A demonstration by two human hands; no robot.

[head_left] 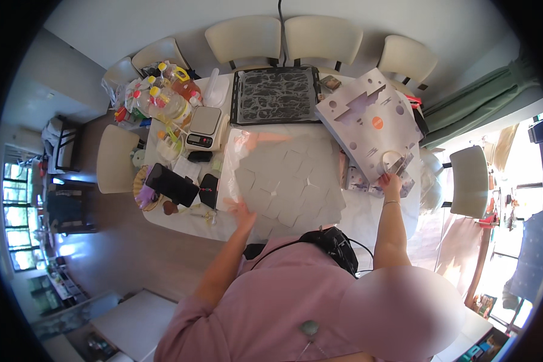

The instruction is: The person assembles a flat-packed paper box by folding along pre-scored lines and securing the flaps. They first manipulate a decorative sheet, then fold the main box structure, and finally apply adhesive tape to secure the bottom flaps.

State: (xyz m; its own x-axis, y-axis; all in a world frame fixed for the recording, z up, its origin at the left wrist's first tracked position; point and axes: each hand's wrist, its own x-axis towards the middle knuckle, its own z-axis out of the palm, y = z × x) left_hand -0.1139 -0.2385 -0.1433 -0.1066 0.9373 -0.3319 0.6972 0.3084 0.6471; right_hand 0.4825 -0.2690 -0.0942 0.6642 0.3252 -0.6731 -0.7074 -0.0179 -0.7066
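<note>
My left hand (pixel 242 215) rests with its fingers spread on the near left edge of a stack of grey die-cut card sheets (pixel 295 181). A sheet of clear plastic film (pixel 240 151) lies beside the stack, along its left. To the right, my right hand (pixel 392 186) is closed around what looks like a tape dispenser with a pale tape roll (pixel 393 158). It is at the near corner of a large pale purple printed box (pixel 368 114). Smaller printed pieces (pixel 357 179) lie beneath that corner, partly hidden.
Behind the sheets is a black tray (pixel 276 93). A kitchen scale (pixel 203 130), oil bottles (pixel 170 102) and a dark phone (pixel 172 184) crowd the table's left side. Pale chairs (pixel 323 37) stand around the white table (pixel 368 220).
</note>
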